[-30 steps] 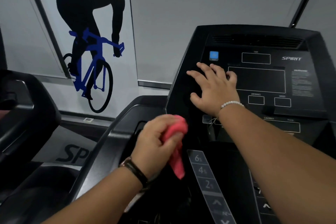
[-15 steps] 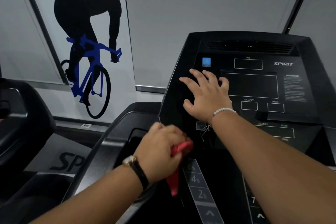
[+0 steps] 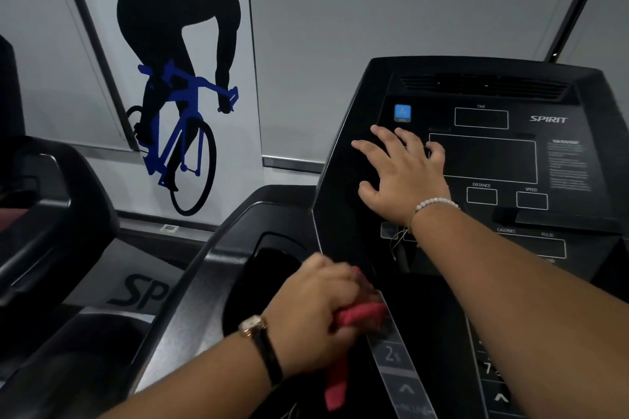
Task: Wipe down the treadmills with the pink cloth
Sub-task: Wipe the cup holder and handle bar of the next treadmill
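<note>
A black treadmill console [image 3: 483,160] with a dark display fills the right side. My right hand [image 3: 401,177] lies flat on the console's left part, fingers spread beside the display. My left hand [image 3: 316,309] grips the bunched pink cloth [image 3: 357,316] and presses it on the grey incline button strip [image 3: 394,357] at the lower console. A tail of the cloth hangs down below my fist. The hand is motion-blurred. Most of the cloth is hidden inside my fingers.
A dark cup-holder recess [image 3: 265,275] lies left of my left hand, with the silver-black handrail [image 3: 190,309] beyond it. A second treadmill [image 3: 44,214] stands at the left. The wall ahead carries a cyclist graphic [image 3: 180,88].
My left hand has moved the pink cloth down the console, from above the button strip onto it. My right hand has stayed pressed flat on the console.
</note>
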`<state>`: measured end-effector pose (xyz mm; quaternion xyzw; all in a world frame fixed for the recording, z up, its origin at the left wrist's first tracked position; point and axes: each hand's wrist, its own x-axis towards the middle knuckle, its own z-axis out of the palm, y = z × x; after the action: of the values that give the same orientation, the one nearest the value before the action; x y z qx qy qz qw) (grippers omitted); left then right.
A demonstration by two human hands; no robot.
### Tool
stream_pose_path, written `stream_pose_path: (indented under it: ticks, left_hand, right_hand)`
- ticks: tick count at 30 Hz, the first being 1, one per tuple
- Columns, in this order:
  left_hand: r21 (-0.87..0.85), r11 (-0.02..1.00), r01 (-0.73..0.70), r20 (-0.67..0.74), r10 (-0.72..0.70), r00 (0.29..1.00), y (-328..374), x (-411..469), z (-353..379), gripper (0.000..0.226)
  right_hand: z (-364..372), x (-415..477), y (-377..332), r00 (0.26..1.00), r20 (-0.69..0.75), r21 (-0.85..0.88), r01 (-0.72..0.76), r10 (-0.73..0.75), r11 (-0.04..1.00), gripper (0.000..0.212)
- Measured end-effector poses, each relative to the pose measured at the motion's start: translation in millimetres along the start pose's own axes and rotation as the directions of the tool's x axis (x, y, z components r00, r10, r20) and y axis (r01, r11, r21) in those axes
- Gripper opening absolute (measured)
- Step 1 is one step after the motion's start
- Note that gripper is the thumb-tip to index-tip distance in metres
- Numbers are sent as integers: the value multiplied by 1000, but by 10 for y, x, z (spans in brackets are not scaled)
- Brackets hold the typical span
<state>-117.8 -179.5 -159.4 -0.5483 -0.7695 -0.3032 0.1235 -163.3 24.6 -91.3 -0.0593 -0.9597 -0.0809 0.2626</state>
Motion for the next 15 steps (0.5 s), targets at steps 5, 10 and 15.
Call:
stream_pose_path:
  ticks: [5,10,15]
  left_hand:
    - [-362,924,121,-51,-150,987,-168,-592,106,25]
    - [-165,966,201,52,-195,979,-247,-908,190,20]
    - [7,956,294,97,-293,951,-302,-554,203,16]
  right_hand:
    - [-1,-9,-2,1000,-9,-1,0,0,1000,60]
    - [2,-13,-10,1000,-8,-2,3,-3,1000,60]
    - [-10,-5,-7,1000,3,-20,-11,11,1000,61]
